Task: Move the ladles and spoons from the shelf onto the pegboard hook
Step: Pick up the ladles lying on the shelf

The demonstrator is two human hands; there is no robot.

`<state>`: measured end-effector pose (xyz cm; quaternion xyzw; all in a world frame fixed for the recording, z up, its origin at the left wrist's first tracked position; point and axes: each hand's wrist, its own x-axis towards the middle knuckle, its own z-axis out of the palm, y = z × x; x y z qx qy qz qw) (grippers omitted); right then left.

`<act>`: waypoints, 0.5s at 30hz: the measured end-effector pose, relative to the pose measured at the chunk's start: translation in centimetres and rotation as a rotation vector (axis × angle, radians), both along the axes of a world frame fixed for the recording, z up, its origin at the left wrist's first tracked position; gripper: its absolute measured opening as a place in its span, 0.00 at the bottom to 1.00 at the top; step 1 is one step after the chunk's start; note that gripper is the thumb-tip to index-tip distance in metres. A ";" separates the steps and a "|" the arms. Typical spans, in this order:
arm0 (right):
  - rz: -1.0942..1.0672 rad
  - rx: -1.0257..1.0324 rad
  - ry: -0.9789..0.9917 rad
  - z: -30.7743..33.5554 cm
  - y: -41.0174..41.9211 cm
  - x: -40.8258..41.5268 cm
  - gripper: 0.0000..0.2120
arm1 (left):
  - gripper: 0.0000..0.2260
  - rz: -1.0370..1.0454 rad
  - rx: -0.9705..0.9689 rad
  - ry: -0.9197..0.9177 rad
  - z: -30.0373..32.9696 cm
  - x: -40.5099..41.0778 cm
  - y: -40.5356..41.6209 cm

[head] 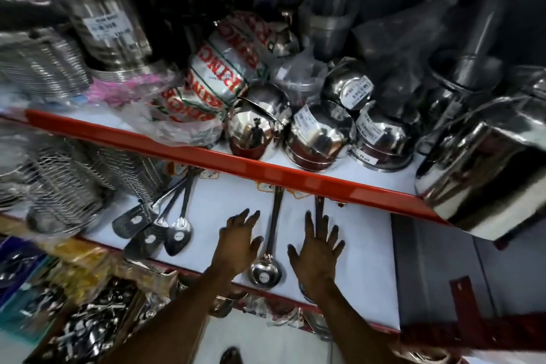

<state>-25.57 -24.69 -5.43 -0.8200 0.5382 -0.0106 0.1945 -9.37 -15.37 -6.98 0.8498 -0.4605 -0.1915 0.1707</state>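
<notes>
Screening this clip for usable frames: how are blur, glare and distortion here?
Head view: motion blur smears the wire baskets and upper-shelf steelware; glare spots on the steel bowls; wide-angle bending curves the red shelf edge. The centre is sharper: the ladle and both open hands, left hand, right hand.

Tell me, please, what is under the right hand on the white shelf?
Under the right hand lies a utensil: its long handle shows beyond the fingers, and a rim of its bowl peeks out at the wrist. The rest is covered, so I cannot tell whether it is a ladle or a spoon.
</notes>
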 end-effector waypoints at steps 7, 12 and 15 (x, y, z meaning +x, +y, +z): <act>0.258 -0.226 -0.004 1.1 3.9 8.6 0.45 | 0.34 -0.008 0.190 -0.434 2.0 6.4 5.7; 0.356 -0.215 0.020 0.3 6.5 15.5 0.42 | 0.36 0.067 0.264 -0.403 1.2 12.0 9.0; 0.403 -0.120 0.020 0.2 7.7 19.2 0.32 | 0.32 0.101 0.259 -0.356 0.5 14.6 10.3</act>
